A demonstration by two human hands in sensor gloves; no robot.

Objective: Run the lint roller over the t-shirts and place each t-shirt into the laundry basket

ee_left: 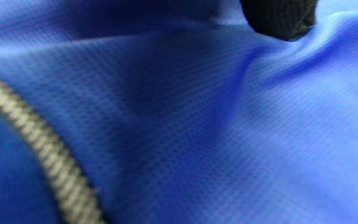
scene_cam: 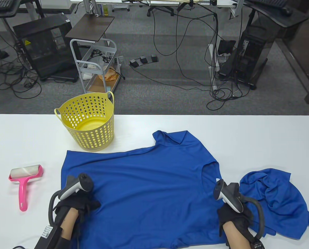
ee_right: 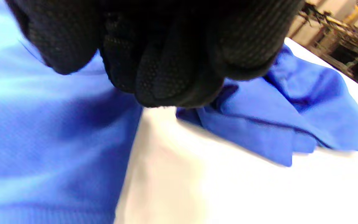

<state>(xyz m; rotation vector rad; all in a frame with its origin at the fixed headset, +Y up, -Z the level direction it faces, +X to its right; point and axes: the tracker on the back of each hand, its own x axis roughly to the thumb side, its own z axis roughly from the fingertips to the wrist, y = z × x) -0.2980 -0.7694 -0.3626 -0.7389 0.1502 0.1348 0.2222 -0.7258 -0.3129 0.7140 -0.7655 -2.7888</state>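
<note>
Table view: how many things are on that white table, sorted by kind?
T-shirts: 2, a spread blue t-shirt and a crumpled blue t-shirt
Laundry baskets: 1, the yellow basket
Lint rollers: 1, the pink lint roller
Gloved hands: 2, left hand and right hand, both at the spread shirt
Total: 6
</note>
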